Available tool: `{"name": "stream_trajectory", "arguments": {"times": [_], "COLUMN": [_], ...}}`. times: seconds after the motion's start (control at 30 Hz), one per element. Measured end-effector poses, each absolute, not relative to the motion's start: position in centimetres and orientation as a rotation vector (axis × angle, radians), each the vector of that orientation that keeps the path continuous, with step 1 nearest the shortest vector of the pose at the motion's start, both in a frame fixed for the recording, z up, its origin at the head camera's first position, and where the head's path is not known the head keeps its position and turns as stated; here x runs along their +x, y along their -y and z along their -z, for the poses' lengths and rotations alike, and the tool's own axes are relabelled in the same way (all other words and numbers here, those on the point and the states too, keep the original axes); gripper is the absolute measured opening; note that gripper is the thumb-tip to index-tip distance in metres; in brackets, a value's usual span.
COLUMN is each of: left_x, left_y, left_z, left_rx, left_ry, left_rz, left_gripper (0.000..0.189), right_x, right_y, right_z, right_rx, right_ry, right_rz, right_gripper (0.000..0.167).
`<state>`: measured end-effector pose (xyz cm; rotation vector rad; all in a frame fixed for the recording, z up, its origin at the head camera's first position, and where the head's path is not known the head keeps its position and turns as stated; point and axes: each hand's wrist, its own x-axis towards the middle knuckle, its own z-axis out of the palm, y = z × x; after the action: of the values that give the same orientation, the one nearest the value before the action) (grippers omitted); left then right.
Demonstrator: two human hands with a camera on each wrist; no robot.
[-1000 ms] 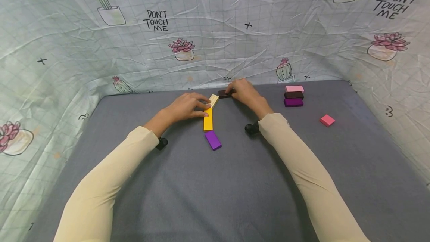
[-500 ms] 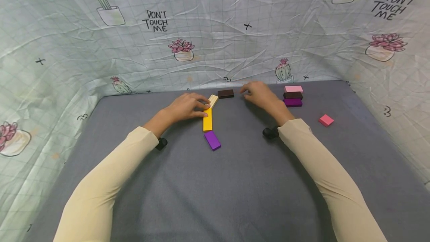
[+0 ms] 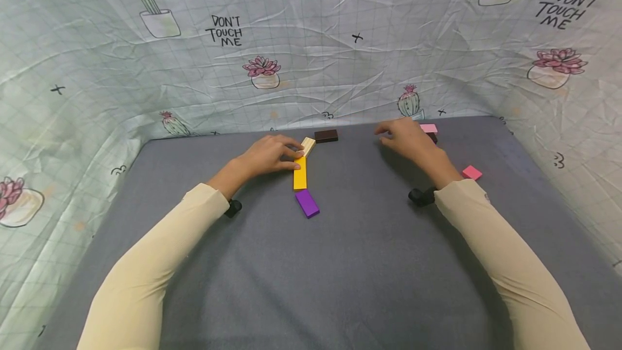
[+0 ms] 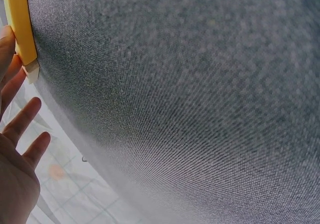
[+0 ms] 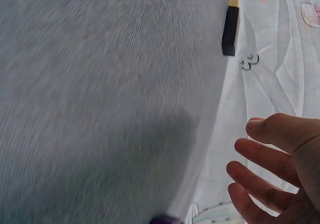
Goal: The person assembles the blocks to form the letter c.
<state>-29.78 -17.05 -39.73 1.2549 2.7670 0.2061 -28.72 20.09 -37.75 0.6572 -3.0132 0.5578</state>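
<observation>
The left hand [image 3: 271, 154], fingers loosely spread, touches the mid-frame yellow block [image 3: 300, 177]; at upper right, the empty, relaxed right hand [image 3: 410, 137] partly hides a pink block [image 3: 430, 128] and a dark block [image 3: 433, 138].

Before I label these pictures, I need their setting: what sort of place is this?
Probably a makeshift filming booth: a grey cloth-covered tabletop, wrinkled pale cactus-printed fabric hung behind and beside it, and a yellow rectangular block among other coloured ones.
</observation>
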Motion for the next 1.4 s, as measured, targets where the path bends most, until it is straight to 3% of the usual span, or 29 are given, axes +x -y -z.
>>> {"name": "stream_trajectory", "arguments": {"times": [1.1, 1.4], "left_x": [-29.7, -29.8], "left_y": [17.0, 17.0], "left_z": [39.3, 39.4], "left_rx": [1.235, 1.270], "left_ry": [-2.763, -2.765], "left_rz": [-0.182, -0.197], "left_gripper": [0.046, 0.046], "right_x": [-27.6, -28.4], "right_y": [-26.6, -27.6], "right_z": [37.1, 36.3], "right_rx": [0.348, 0.180], "right_ry": [3.070, 3.203], "right_rz": [-0.527, -0.520], "right_gripper": [0.030, 0.048]}}
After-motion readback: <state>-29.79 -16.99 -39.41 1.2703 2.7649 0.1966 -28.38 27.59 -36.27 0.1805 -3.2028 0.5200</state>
